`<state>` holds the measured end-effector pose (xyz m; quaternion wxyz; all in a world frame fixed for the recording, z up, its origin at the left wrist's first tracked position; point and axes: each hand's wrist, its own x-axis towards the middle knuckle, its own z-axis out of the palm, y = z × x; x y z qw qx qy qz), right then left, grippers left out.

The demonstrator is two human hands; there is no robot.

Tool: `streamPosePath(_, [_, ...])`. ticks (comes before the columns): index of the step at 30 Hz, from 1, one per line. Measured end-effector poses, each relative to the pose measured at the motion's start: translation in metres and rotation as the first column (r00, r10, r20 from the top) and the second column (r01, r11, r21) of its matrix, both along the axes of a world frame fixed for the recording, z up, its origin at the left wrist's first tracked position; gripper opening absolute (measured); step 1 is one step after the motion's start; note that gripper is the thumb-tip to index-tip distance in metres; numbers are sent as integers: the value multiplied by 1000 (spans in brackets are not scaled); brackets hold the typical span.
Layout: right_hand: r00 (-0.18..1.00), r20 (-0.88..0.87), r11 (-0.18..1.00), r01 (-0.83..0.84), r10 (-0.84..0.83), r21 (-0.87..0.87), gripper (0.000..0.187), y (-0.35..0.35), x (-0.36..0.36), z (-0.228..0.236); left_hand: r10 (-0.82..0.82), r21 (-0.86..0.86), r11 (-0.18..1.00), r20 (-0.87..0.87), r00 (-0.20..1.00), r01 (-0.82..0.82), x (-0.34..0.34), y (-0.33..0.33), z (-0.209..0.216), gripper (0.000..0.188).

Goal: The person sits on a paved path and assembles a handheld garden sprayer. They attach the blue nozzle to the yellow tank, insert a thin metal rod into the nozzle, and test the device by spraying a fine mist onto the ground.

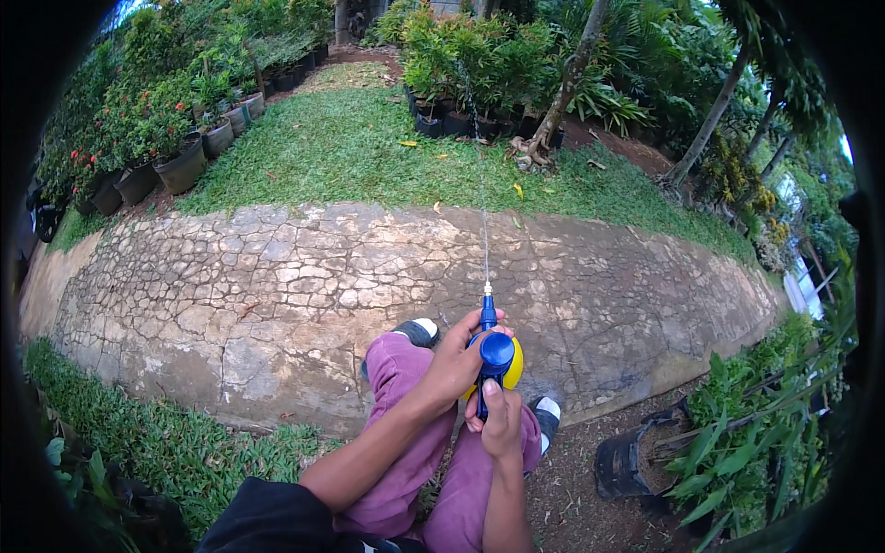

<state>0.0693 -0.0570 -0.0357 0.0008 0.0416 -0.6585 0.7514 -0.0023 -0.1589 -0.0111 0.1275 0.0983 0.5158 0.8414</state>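
A pump spray bottle with a blue top and a yellow body is held out in front of my knees. My left hand wraps round its upper part, just behind the blue spout. Lower down, my right hand is closed round the blue handle, thumb on top. From the pale nozzle tip a thin jet of water shoots away over the paving toward the potted shrubs. Most of the yellow body is hidden under the blue top and my hands.
A cracked stone path crosses in front of my feet, with a lawn beyond. Bushy plants in black pots stand at the far side by a tree trunk. Flowerpots line the left; a black plant bag sits at near right.
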Motion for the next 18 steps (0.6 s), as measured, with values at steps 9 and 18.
streamPosePath(9, [1000,6,1000,1,-1,-6,53,-1,-1,1,1,-3,1000,19,1000,-1,2,-1,2,39])
streamPosePath(18, [999,18,999,-37,37,-29,53,-3,-2,-1,9,-49,999,40,999,-7,3,-16,10,40])
